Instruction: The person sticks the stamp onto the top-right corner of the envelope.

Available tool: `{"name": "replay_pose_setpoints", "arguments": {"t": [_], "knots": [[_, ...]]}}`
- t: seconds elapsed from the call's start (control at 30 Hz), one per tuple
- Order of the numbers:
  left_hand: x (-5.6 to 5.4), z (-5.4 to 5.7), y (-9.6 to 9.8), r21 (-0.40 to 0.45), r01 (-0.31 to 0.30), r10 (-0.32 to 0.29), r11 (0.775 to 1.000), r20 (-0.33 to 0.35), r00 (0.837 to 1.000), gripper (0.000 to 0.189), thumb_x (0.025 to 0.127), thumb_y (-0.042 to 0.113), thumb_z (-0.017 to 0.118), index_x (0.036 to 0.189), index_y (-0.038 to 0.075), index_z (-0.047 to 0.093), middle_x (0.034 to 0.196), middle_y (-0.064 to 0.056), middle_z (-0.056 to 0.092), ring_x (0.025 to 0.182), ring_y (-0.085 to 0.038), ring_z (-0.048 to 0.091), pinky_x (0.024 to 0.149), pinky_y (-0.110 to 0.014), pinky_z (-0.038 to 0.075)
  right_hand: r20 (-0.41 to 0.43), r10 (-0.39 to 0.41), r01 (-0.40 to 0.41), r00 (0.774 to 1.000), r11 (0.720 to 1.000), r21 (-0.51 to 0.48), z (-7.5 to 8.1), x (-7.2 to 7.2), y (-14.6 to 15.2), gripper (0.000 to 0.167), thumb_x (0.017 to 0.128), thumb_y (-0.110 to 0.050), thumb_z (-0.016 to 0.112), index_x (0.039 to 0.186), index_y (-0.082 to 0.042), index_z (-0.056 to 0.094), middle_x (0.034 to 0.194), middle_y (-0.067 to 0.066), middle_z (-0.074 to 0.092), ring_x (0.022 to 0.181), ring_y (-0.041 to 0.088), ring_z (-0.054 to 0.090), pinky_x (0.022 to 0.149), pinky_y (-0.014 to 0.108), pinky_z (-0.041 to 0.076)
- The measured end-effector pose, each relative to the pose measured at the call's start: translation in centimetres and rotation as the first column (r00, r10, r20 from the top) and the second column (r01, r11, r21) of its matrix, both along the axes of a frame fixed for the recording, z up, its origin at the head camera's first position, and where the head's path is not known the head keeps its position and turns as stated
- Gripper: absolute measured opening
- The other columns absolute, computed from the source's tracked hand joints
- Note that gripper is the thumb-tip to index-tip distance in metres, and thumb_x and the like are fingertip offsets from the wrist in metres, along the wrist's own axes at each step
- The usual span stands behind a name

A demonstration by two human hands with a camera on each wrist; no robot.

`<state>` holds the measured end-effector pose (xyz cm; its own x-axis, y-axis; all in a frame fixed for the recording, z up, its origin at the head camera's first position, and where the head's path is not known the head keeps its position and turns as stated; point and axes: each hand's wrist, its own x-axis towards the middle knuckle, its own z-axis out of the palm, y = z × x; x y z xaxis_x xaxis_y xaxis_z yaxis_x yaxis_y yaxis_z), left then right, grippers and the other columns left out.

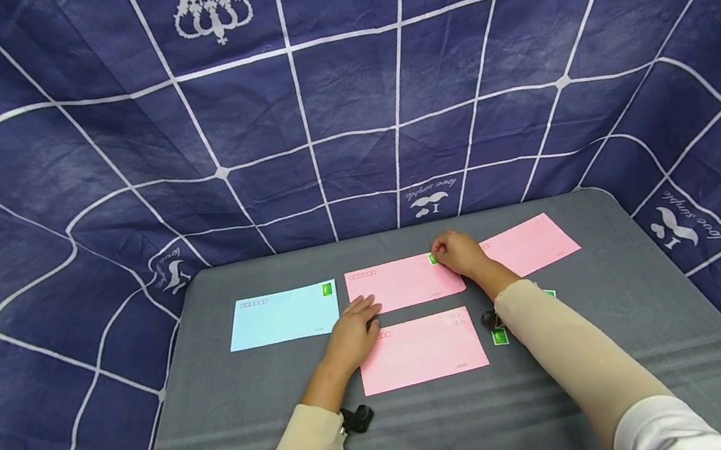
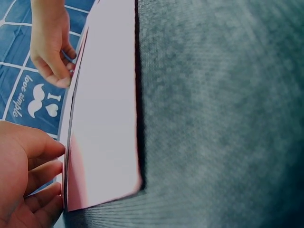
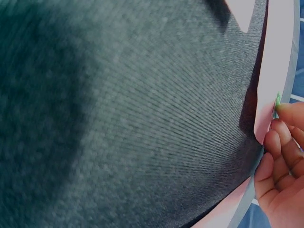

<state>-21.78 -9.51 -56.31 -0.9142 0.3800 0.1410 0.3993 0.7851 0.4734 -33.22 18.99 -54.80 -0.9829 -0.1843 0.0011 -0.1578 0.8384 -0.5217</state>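
Note:
A pink envelope (image 1: 401,285) lies at the back middle of the grey table. At its upper right corner my right hand (image 1: 458,253) pinches a small green postage stamp (image 1: 433,259). In the right wrist view the thumb overlaps the stamp (image 3: 278,100), close over the envelope, with the other fingers curled beside it. My left hand (image 1: 353,336) rests at that envelope's lower left corner, its fingers relaxed and thumb apart. Part of this hand also overlaps the left end of a second pink envelope (image 1: 424,356), which lies nearer and bears a printed stamp box.
To the left lies a light blue envelope (image 1: 283,317) with a green stamp (image 1: 327,289) in its corner. A third pink envelope (image 1: 533,245) sits tilted at the back right. Loose green stamps (image 1: 500,336) lie by the right forearm, partly hidden. Blue checked cloth (image 1: 345,86) hangs behind.

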Motion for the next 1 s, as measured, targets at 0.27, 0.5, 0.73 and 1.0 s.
{"name": "replay_pose_setpoints", "arguments": {"t": [0.27, 0.5, 0.73, 1.0], "knots": [[0.0, 0.2, 0.1, 0.008, 0.001, -0.001, 1.000, -0.002, 1.000, 0.035, 0.097, 0.013, 0.062, 0.129, 0.002, 0.068, 0.144, -0.013, 0.060, 0.141, -0.031, 0.051, 0.118, -0.044, 0.040, 0.029, -0.004, 0.005, 1.000, 1.000, -0.013, 0.4, 0.3, 0.1, 0.008, 0.089, -0.010, 0.067, 0.093, -0.006, 0.074, 0.088, 0.008, 0.061, 0.083, 0.024, 0.057, 0.075, 0.031, 0.043], [0.0, 0.0, 0.1, 0.000, -0.003, 0.003, 1.000, 0.006, 1.000, 0.035, 0.096, 0.014, 0.062, 0.130, 0.003, 0.068, 0.145, -0.013, 0.060, 0.142, -0.031, 0.050, 0.117, -0.045, 0.040, 0.044, -0.019, 0.019, 0.999, 1.000, -0.008, 0.0, 0.6, 0.0, 0.010, 0.088, -0.012, 0.067, 0.096, -0.007, 0.072, 0.089, 0.007, 0.058, 0.085, 0.024, 0.056, 0.075, 0.032, 0.041], [-0.1, 0.5, 0.3, -0.022, -0.003, 0.003, 1.000, 0.023, 1.000, 0.035, 0.096, 0.014, 0.063, 0.129, 0.002, 0.068, 0.144, -0.014, 0.060, 0.140, -0.032, 0.051, 0.117, -0.046, 0.041, 0.041, -0.019, 0.018, 0.999, 1.000, 0.009, 0.0, 0.8, -0.1, 0.013, 0.089, -0.013, 0.067, 0.099, -0.007, 0.072, 0.090, 0.007, 0.059, 0.086, 0.024, 0.057, 0.076, 0.034, 0.043], [-0.5, 0.7, 1.1, -0.045, -0.033, 0.034, 0.998, 0.016, 0.999, 0.030, 0.097, 0.012, 0.060, 0.123, 0.001, 0.071, 0.130, -0.013, 0.062, 0.125, -0.030, 0.056, 0.110, -0.043, 0.046, 0.040, -0.017, 0.018, 0.999, 1.000, -0.011, -0.2, 0.9, -0.3, 0.014, 0.090, -0.014, 0.067, 0.101, -0.006, 0.071, 0.091, 0.007, 0.058, 0.084, 0.024, 0.056, 0.074, 0.032, 0.042]]}}
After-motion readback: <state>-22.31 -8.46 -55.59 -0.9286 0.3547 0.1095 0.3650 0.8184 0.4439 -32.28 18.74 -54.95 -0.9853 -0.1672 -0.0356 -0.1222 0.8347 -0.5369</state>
